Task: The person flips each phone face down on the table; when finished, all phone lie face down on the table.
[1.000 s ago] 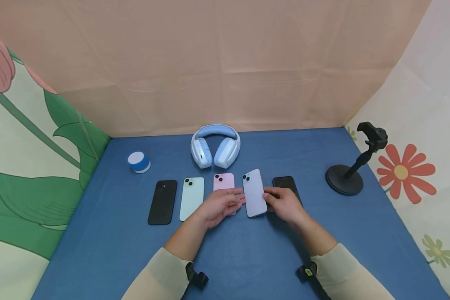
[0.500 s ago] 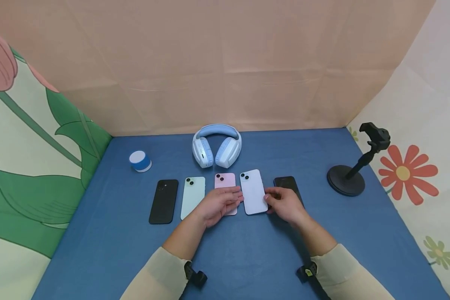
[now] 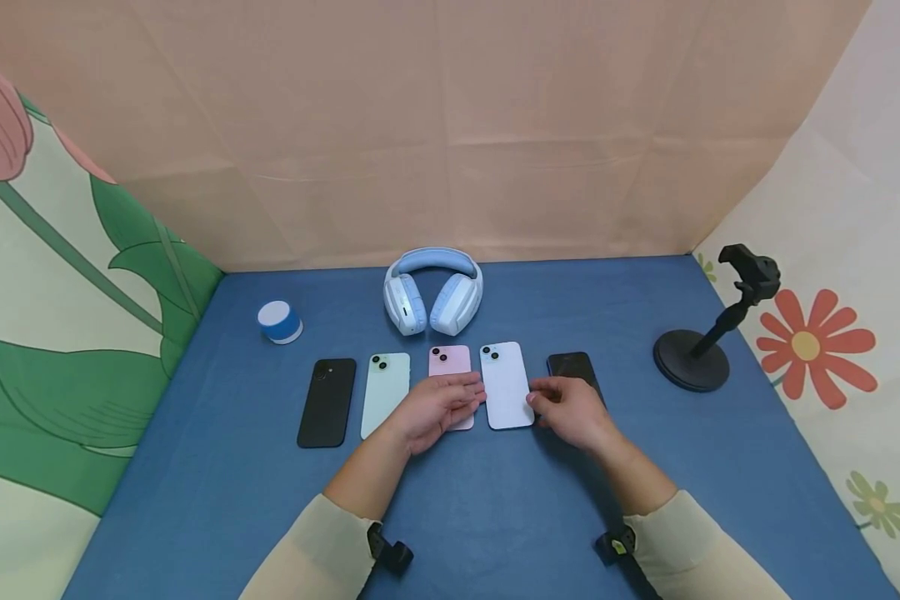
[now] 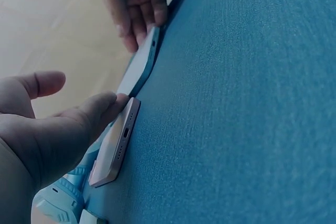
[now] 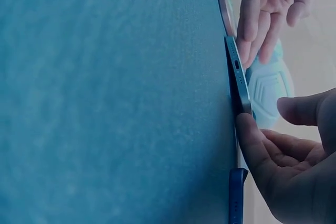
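A pale lavender phone (image 3: 507, 387) lies back up on the blue cloth between the hands, its camera lenses at the far left corner. My right hand (image 3: 572, 410) touches its right edge with the fingertips; in the right wrist view the thumb (image 5: 299, 109) stands apart from the phone. My left hand (image 3: 438, 408) reaches over a pink phone (image 3: 450, 360), covering its middle. The left fingers are straight, their tips close to the lavender phone's left edge. A dark phone (image 3: 572, 365) lies partly hidden behind the right hand.
Left of the hands lie a mint phone (image 3: 387, 383) and a black phone (image 3: 327, 404). Blue headphones (image 3: 433, 261) stand at the back. A blue and white round container (image 3: 280, 323) is at the back left, and a black stand (image 3: 690, 360) at the right.
The lavender phone has shifted slightly left and come down from a tilt to lie nearly flat. The right hand's hold on it has loosened. The left hand has hardly moved.
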Tool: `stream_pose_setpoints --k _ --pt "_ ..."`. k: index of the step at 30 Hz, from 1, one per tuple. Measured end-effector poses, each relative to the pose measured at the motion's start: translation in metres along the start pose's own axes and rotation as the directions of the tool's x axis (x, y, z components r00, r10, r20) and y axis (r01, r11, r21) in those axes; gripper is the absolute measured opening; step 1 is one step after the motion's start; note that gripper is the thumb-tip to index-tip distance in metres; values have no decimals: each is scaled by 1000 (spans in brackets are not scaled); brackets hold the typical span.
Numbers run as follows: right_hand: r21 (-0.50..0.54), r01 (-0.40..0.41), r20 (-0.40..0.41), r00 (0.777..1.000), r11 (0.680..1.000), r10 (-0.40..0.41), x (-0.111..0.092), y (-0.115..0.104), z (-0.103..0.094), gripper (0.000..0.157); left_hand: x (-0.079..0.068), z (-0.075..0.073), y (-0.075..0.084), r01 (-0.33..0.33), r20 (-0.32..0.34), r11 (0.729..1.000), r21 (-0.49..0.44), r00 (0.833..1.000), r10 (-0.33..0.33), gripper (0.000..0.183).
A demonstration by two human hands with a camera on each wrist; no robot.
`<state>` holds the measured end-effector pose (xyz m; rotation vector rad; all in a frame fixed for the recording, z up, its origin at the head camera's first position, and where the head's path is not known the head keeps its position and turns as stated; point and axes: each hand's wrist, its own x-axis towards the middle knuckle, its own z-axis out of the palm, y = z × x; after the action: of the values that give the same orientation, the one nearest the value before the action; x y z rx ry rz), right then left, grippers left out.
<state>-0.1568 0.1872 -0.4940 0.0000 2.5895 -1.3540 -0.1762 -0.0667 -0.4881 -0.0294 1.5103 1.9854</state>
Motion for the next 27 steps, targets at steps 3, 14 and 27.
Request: stream_pose_setpoints --k 3,14,27 --pt "-25 6 -2 1000 1000 -6 -2 -1 -1 34 0 -1 0 0 2 1000 2 1000 0 52" --pt "-104 37 -12 999 994 -39 -5 -3 0 33 1 -2 -2 3 -1 1000 11 1000 -3 51" --pt "-137 62 4 998 989 -62 -5 0 -2 32 0 -1 -4 3 -19 999 35 1000 -2 51"
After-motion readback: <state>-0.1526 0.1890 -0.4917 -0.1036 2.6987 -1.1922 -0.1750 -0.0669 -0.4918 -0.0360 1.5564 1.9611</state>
